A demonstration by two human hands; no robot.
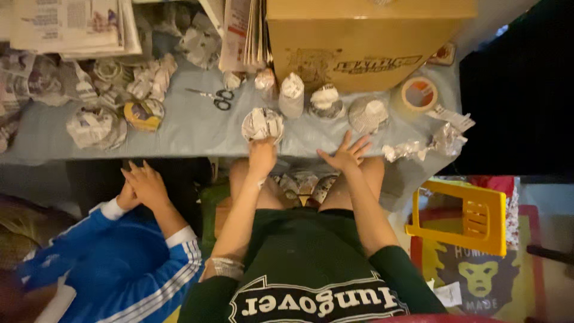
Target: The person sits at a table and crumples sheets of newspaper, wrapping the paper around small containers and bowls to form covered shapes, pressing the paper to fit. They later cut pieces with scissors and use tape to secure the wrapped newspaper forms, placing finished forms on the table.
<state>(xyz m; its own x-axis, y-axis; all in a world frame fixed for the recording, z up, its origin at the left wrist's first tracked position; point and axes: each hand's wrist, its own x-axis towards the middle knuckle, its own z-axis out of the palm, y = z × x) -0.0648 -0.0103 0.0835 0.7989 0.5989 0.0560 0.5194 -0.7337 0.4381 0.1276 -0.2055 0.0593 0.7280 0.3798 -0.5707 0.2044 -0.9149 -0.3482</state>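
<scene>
My left hand (262, 155) reaches to the near edge of the table with the pale blue cover (191, 128). Its fingers are closed on the lower rim of a round newspaper-wrapped bundle (263, 122). My right hand (347, 154) rests flat at the table edge, fingers spread, holding nothing. Just beyond it stand three more newspaper-wrapped bundles: a tall one (292, 93), a round one (326, 100) and a flatter one (368, 113). My knees show under the table edge between my arms.
A cardboard box (365, 45) stands at the back, with a tape roll (418, 94) to its right. Scissors (216, 97) lie left of the bundles. Wrapped bundles and newspapers (66, 24) fill the left. Another person's clasped hands (140, 186) are at the left, in blue sleeves. A yellow stool (460, 218) is on the right.
</scene>
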